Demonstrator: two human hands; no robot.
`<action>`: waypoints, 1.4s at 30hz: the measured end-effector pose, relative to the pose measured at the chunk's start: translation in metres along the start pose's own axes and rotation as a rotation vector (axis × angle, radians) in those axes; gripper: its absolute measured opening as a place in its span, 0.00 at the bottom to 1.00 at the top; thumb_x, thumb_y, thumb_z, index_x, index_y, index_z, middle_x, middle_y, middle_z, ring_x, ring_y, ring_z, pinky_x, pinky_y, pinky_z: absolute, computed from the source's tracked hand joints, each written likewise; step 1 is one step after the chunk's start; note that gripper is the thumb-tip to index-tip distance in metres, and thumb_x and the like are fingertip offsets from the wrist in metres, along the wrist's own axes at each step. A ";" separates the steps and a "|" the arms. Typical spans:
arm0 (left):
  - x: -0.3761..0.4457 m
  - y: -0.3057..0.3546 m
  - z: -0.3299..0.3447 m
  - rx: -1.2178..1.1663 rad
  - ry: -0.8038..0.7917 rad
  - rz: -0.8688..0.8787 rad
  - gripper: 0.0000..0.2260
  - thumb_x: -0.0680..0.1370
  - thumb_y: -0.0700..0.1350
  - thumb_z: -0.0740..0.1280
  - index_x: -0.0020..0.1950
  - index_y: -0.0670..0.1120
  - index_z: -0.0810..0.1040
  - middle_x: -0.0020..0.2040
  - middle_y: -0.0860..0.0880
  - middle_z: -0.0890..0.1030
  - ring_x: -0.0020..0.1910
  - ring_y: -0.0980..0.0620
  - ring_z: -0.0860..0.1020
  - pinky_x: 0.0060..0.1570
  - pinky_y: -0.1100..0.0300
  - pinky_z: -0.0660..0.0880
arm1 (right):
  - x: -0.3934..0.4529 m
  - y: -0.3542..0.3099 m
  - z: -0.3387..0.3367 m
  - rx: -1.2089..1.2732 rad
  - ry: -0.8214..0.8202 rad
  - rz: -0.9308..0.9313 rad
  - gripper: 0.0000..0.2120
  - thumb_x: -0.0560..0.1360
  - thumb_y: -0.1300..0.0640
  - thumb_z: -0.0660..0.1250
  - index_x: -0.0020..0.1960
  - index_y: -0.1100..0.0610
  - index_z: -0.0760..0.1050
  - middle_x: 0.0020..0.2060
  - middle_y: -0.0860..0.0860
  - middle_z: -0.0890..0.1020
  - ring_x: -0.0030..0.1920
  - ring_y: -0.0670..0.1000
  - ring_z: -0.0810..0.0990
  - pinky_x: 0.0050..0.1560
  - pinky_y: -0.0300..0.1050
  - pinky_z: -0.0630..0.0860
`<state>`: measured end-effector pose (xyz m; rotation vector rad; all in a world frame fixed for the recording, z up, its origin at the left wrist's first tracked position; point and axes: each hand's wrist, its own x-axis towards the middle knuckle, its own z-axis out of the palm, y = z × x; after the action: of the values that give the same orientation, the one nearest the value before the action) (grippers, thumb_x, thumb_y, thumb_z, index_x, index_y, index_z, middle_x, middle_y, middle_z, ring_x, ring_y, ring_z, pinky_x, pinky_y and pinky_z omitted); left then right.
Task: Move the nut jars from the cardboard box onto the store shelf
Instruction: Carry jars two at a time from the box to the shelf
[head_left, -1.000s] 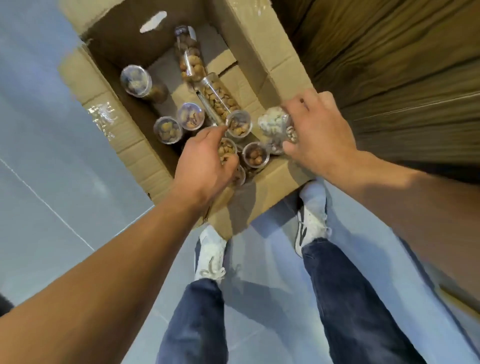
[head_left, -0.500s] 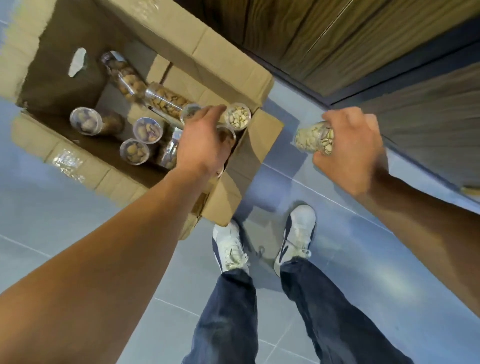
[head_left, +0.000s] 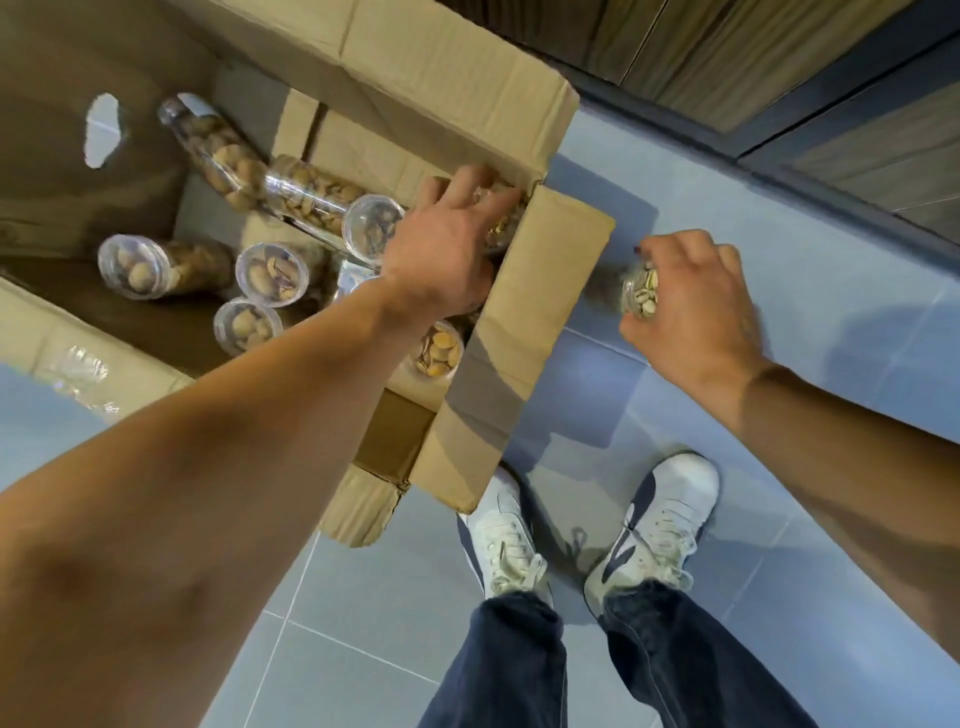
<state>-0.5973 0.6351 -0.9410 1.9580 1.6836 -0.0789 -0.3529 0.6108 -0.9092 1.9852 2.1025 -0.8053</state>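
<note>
Your right hand (head_left: 691, 306) grips a clear plastic jar of pistachios (head_left: 640, 291) above the grey floor tiles; your left hand (head_left: 447, 249) curls around another jar in the brown cardboard box (head_left: 519, 322). A loose one-handed grip risks dropping either.

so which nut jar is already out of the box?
The pistachio jar gripped in the right hand, held over the floor tiles. All the others sit inside the cardboard box.

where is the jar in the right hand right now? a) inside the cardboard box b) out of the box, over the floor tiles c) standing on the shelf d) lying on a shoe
b: the right hand grips the pistachio jar clear of the cardboard box, over the floor tiles.
</note>
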 end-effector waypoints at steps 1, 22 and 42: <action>0.000 0.000 0.001 0.014 0.020 -0.023 0.29 0.70 0.50 0.68 0.71 0.55 0.68 0.64 0.45 0.69 0.55 0.39 0.69 0.51 0.43 0.73 | 0.000 0.001 0.005 0.015 -0.003 0.006 0.28 0.69 0.58 0.72 0.67 0.55 0.70 0.63 0.55 0.71 0.62 0.59 0.66 0.54 0.51 0.72; -0.103 0.063 -0.124 -0.315 0.206 -0.380 0.33 0.66 0.41 0.76 0.70 0.47 0.69 0.65 0.44 0.69 0.61 0.43 0.72 0.59 0.55 0.71 | -0.071 -0.040 -0.113 0.020 -0.020 0.001 0.28 0.68 0.59 0.74 0.66 0.55 0.70 0.62 0.55 0.71 0.60 0.60 0.67 0.56 0.50 0.71; -0.446 0.266 -0.366 -0.473 0.377 -0.743 0.30 0.68 0.44 0.73 0.70 0.50 0.69 0.63 0.46 0.70 0.56 0.40 0.75 0.50 0.50 0.75 | -0.302 -0.188 -0.417 -0.189 -0.110 -0.590 0.25 0.69 0.59 0.71 0.65 0.56 0.71 0.62 0.55 0.71 0.59 0.61 0.69 0.55 0.52 0.71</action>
<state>-0.5564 0.3789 -0.3613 0.9763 2.3341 0.4014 -0.3904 0.5407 -0.3664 1.2021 2.6110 -0.7308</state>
